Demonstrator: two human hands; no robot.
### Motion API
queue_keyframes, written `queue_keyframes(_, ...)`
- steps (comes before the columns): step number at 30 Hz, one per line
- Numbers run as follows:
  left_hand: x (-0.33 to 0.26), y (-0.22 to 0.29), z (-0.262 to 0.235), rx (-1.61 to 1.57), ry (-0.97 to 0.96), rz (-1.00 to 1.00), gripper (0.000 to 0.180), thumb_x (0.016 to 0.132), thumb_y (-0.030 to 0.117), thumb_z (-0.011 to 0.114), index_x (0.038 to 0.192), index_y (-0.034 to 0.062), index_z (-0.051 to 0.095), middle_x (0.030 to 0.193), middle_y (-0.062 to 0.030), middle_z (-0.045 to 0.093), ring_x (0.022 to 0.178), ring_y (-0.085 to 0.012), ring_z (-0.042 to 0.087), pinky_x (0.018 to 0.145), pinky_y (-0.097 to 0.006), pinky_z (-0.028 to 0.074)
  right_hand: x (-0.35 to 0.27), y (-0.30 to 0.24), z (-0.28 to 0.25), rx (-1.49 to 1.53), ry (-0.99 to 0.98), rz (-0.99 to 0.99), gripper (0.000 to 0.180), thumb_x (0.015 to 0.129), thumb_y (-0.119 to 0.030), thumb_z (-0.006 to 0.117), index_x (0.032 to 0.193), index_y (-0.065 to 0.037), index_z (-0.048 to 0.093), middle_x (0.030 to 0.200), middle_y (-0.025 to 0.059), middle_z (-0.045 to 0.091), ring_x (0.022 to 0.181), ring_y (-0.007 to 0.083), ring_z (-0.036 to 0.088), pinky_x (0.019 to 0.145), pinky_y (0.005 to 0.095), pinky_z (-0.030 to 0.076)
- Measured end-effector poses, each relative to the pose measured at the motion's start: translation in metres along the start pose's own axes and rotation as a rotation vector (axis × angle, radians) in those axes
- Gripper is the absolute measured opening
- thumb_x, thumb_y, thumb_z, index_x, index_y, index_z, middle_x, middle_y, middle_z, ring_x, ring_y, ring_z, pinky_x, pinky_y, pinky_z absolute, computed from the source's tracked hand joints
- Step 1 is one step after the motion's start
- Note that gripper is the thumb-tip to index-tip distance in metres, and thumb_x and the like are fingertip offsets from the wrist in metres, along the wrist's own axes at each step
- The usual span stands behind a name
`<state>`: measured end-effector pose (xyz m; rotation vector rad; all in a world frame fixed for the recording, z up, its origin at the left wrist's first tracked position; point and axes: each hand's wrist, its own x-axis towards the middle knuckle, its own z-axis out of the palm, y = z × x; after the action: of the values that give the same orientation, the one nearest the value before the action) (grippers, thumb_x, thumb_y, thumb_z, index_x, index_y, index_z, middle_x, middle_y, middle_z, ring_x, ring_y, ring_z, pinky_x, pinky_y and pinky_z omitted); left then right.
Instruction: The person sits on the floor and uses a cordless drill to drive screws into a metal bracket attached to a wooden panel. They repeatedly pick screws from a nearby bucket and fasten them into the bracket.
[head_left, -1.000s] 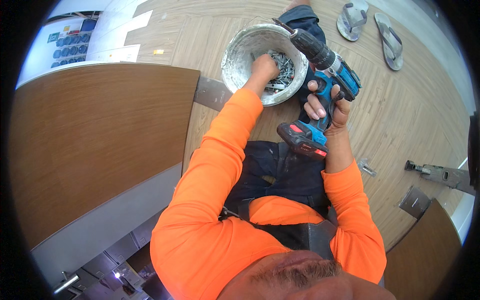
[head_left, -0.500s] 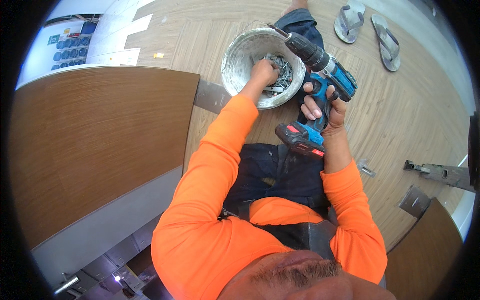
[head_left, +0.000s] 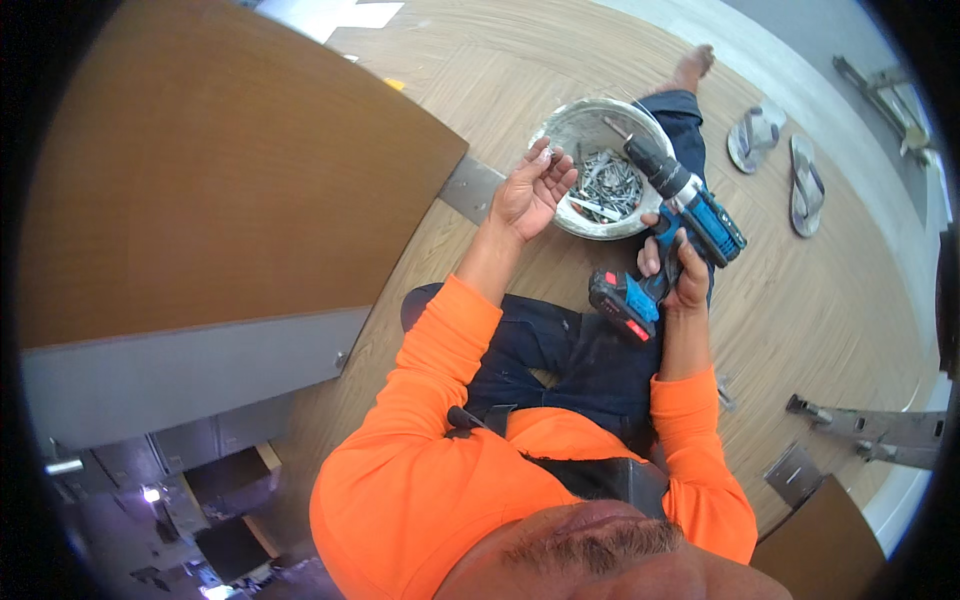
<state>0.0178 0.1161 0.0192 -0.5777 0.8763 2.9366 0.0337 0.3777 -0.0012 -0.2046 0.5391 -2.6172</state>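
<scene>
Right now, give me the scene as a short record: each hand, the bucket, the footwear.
Left hand: palm showing, fingers curled, near the bucket's left rim; whether it holds something small is unclear
Right hand: gripping a blue-and-black cordless drill
Bucket: holds loose metal fasteners
Footwear: two flip-flops on the floor, right of the bucket

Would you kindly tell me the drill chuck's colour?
The chuck is black, best seen in the head view.

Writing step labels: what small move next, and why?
Probably uncurl the left hand to check its contents: it's half-curled near the round whitish bucket of loose grey metal fasteners, and anything held is too small to identify. The right hand has the blue-and-black cordless drill in its grip.
</scene>
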Motion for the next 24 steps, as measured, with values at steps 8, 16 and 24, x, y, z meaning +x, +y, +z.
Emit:
queue_keyframes(8,-0.042,0.020,-0.037,-0.229,0.066,0.095,0.012,0.096,0.011,0.062,0.108,0.0099,0.063,0.098,-0.0073,0.068,0.097,-0.0210,0.068,0.094,-0.040,0.057,-0.036,0.030,0.072,-0.618,0.104,0.227,0.044,0.088,-0.019,0.076,0.125,-0.004,0.058,0.103,0.0073,0.068,0.069,0.0118,0.062,0.057,0.0255,0.052)
queue_keyframes(16,-0.072,0.013,-0.063,-0.317,0.135,0.096,0.010,0.097,0.013,0.062,0.106,0.0086,0.061,0.097,-0.0077,0.066,0.094,-0.0205,0.068,0.088,-0.035,0.059,-0.047,0.050,0.101,-0.778,0.083,0.292,0.035,0.090,-0.018,0.074,0.120,-0.006,0.062,0.104,0.0048,0.069,0.072,0.0097,0.062,0.061,0.0248,0.052)
queue_keyframes(24,-0.087,0.006,-0.083,-0.460,0.205,0.094,0.010,0.097,0.012,0.063,0.105,0.0070,0.062,0.097,-0.0075,0.066,0.094,-0.0191,0.067,0.088,-0.033,0.058,-0.040,0.069,0.107,-0.978,0.055,0.356,0.040,0.093,-0.018,0.070,0.128,-0.005,0.057,0.106,0.0071,0.068,0.072,0.0094,0.060,0.061,0.0245,0.051)
